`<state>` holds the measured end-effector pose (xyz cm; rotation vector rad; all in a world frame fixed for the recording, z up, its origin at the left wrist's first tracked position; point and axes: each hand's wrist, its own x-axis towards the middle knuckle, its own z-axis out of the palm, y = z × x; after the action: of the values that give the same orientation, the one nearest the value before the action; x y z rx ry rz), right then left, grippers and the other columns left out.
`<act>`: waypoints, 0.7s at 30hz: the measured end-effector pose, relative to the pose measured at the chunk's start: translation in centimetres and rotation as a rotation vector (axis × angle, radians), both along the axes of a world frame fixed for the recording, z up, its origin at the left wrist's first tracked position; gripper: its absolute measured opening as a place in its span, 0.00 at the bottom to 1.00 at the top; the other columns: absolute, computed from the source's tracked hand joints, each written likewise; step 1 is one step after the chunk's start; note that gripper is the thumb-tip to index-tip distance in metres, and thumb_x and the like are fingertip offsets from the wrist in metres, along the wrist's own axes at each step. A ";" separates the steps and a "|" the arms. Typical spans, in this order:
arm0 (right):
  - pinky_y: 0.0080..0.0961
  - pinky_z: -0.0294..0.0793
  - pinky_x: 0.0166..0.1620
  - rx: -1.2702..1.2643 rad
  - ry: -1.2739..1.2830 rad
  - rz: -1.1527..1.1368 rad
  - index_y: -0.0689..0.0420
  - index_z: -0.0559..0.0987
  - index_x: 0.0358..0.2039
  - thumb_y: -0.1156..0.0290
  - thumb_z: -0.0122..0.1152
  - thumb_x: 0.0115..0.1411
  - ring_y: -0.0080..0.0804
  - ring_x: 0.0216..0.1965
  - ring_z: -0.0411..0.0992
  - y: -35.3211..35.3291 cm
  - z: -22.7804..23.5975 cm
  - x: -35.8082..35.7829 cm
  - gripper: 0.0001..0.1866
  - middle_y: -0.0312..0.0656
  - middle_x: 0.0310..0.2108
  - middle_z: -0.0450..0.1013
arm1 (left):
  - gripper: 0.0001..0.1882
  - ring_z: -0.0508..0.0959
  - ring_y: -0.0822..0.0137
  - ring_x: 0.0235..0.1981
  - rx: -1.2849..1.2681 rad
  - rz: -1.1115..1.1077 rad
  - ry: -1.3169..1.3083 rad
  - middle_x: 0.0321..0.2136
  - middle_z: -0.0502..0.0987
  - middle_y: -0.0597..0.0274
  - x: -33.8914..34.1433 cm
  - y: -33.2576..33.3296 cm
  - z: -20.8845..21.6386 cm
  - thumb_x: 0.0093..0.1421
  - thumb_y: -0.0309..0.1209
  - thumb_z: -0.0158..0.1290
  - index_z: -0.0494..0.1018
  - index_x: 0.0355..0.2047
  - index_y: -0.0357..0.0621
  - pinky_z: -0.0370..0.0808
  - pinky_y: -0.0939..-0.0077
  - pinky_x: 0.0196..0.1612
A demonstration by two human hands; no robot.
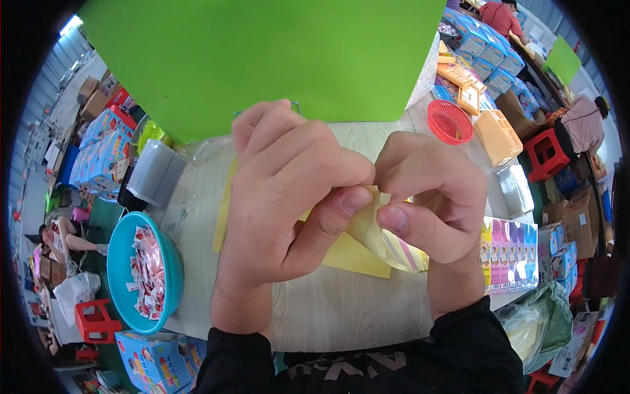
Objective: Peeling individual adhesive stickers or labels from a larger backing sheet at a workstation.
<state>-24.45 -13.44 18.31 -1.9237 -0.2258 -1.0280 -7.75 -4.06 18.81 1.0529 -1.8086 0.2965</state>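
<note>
My left hand (285, 187) and my right hand (443, 197) are raised close together over the table. Between thumbs and forefingers they pinch a small yellow strip (366, 231), pale on one face. A shiny section with pink and white stripes hangs below my right thumb; whether it belongs to the same piece I cannot tell. Both hands are closed on the strip, and the gap between their fingertips is narrow. Behind and below them a flat yellow sheet (357, 257) lies on the table (315, 322), partly hidden by my left hand.
At the left stands a turquoise basin (172, 279) of small wrapped packets. A green board (262, 59) rises at the back. Colourful small boxes (510, 255) line the right, with a red basket (450, 122) and orange trays (497, 138) farther back. Other people sit at both sides.
</note>
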 end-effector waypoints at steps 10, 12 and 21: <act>0.14 0.64 0.29 0.252 -0.027 0.047 0.62 0.74 0.31 0.77 0.59 0.58 0.17 0.26 0.66 0.0 -0.7 0.1 0.03 0.34 0.26 0.70 | 0.09 0.70 0.61 0.27 0.150 -0.039 0.063 0.24 0.72 0.61 0.2 0.0 0.7 0.56 0.33 0.55 0.73 0.29 0.41 0.67 0.67 0.46; 0.13 0.64 0.30 0.309 -0.008 0.060 0.62 0.73 0.33 0.76 0.57 0.60 0.15 0.27 0.65 -0.2 -1.0 0.2 0.04 0.32 0.27 0.69 | 0.08 0.72 0.60 0.28 0.162 -0.036 0.080 0.26 0.72 0.60 0.8 -0.2 0.4 0.56 0.32 0.56 0.73 0.31 0.39 0.68 0.70 0.43; 0.15 0.66 0.37 0.067 0.121 -0.368 0.64 0.73 0.33 0.78 0.56 0.59 0.20 0.32 0.68 0.0 1.2 -2.4 0.03 0.37 0.31 0.70 | 0.07 0.72 0.79 0.27 0.393 0.066 0.355 0.25 0.75 0.68 2.4 0.4 -0.1 0.61 0.26 0.56 0.74 0.35 0.34 0.67 0.85 0.32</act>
<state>-26.82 -13.42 19.49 -2.0003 0.2378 -1.1331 -5.32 -3.67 18.69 1.3438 -1.5419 -0.2087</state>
